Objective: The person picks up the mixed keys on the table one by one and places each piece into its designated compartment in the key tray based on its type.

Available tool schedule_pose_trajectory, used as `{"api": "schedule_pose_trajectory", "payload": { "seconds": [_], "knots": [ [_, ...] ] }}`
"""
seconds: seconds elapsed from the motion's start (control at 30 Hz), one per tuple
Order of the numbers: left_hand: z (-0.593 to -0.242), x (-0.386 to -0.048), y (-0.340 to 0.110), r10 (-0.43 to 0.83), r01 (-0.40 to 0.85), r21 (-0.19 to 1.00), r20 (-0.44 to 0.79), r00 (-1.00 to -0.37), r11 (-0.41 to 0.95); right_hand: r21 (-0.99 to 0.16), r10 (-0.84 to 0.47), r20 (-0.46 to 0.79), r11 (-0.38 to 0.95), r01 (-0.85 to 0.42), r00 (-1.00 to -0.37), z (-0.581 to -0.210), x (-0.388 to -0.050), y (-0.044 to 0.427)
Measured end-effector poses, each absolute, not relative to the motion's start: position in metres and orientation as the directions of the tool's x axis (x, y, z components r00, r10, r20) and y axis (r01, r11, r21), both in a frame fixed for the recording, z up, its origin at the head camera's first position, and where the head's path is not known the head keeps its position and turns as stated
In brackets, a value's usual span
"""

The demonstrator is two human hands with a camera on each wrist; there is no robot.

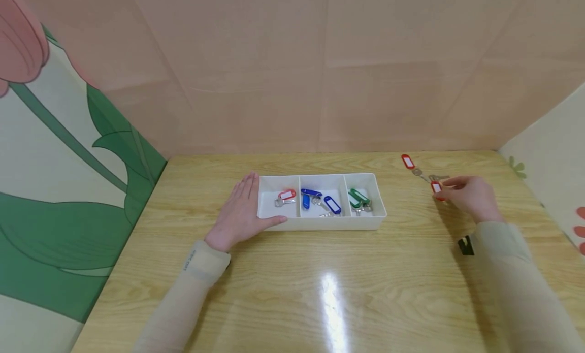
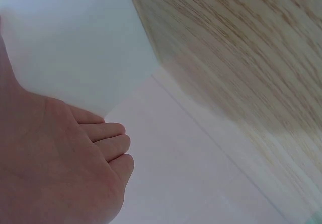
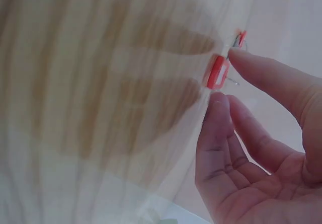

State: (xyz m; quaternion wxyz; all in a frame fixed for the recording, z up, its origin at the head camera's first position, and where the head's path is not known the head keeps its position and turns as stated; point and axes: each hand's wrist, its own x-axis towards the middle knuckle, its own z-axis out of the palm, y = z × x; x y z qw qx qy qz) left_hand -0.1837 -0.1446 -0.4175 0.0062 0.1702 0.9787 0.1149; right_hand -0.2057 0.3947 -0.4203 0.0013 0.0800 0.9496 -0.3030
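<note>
Pinching a red key tag (image 1: pixel 436 187) between thumb and fingertips of the right hand (image 1: pixel 473 195), bent with only a small gap left between the tips, over the right part of the wood-grain tabletop (image 1: pixel 274 297), well apart from the white tray (image 1: pixel 333 224). Just beyond those fingertips, a loose-looking metal key (image 1: pixel 440 177), and farther back, a second red tag (image 1: pixel 408 161) with its own key (image 1: pixel 417 172). Touching the left end of the tray with the left hand (image 1: pixel 237 205), opened flat with straight fingers pointing away and the thumb over the near rim, without a grip on anything. Divided into three compartments: at left, a third red tag (image 1: pixel 287 194) beside a small key (image 1: pixel 280 202); in the middle, blue tags (image 1: pixel 332 204) among keys; at right, green tags (image 1: pixel 361 196) with keys partly beneath. Behind the tabletop, a plain pinkish-brown covering (image 1: pixel 256 78); along the left, a wall with painted green leaves (image 1: pixel 50 231).
</note>
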Motion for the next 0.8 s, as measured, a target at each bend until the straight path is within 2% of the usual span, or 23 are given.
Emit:
{"api": "schedule_pose_trajectory", "payload": {
  "seconds": [0.27,0.8],
  "knots": [
    [-0.4179,-0.1839,-0.1444,0.34,0.338,0.224,0.031,-0.94,0.914,-0.549,0.138,-0.031,0.825,0.132,-0.99,-0.4252,-0.2062,0.3994],
    [-0.4187,-0.1845,-0.1446,0.345,0.345,0.217,0.042,-0.938,0.913,-0.554,0.088,-0.076,0.825,0.115,-0.993,-0.424,-0.2073,0.4028]
  ]
}}
